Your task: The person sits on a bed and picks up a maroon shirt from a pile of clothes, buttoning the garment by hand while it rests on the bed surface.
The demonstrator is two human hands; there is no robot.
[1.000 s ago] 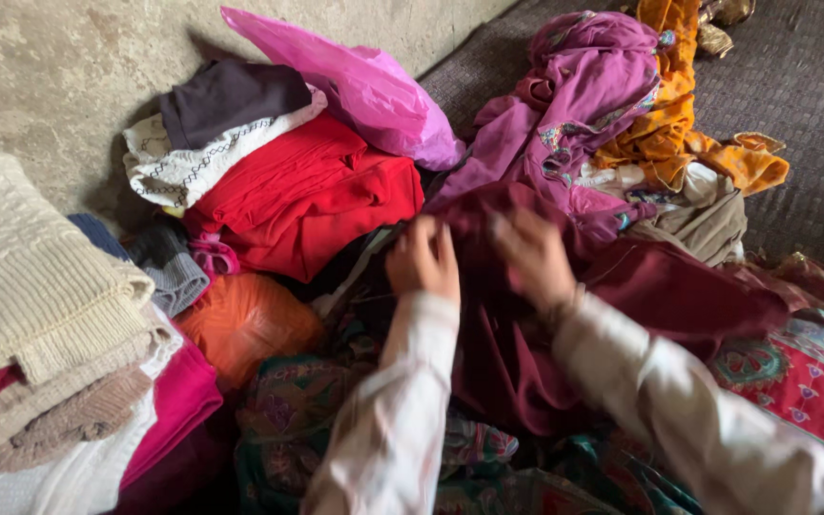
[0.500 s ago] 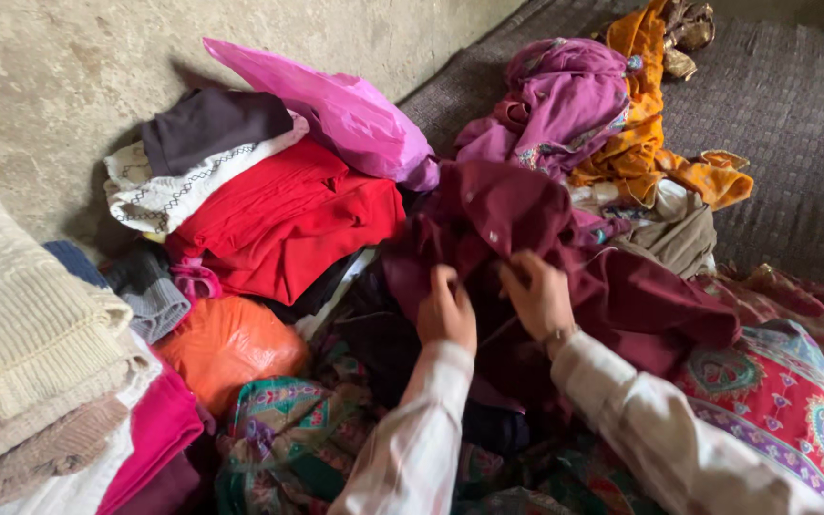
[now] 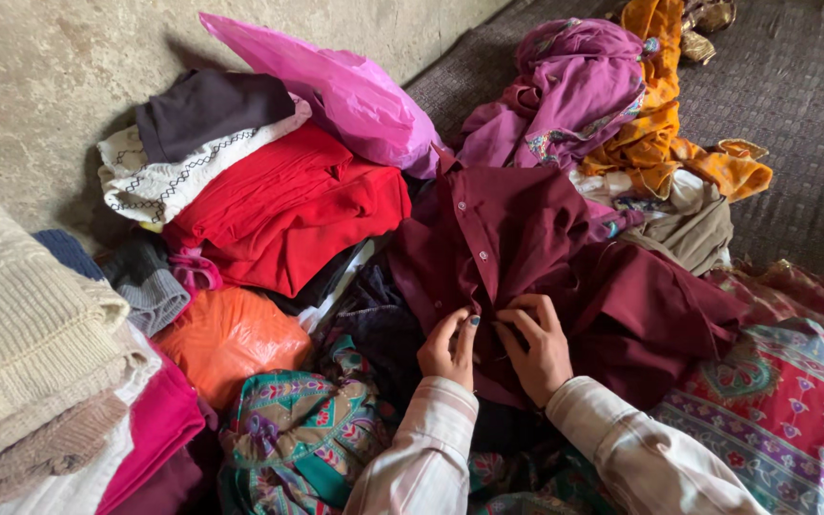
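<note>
A maroon buttoned shirt [image 3: 526,238] lies spread over a heap of clothes in the middle of the head view. My left hand [image 3: 448,349] pinches its front placket near the lower edge. My right hand [image 3: 534,343] grips the same fabric right beside it, fingers curled into the cloth. Both sleeves are pale pink and striped. Small white buttons run up the shirt front above my hands.
Folded red cloth [image 3: 288,205], a pink plastic bag [image 3: 345,91] and a dark and white stack [image 3: 197,133] lie at the back left. Knitted beige sweaters [image 3: 30,324] are stacked left. Purple [image 3: 574,91] and orange garments [image 3: 660,114] lie back right on a woven mat [image 3: 803,143]. Patterned fabric [image 3: 774,420] lies right.
The bunched maroon shirt has been pulled open and laid flatter. Both hands moved down toward me along its front, from its upper part to its lower part.
</note>
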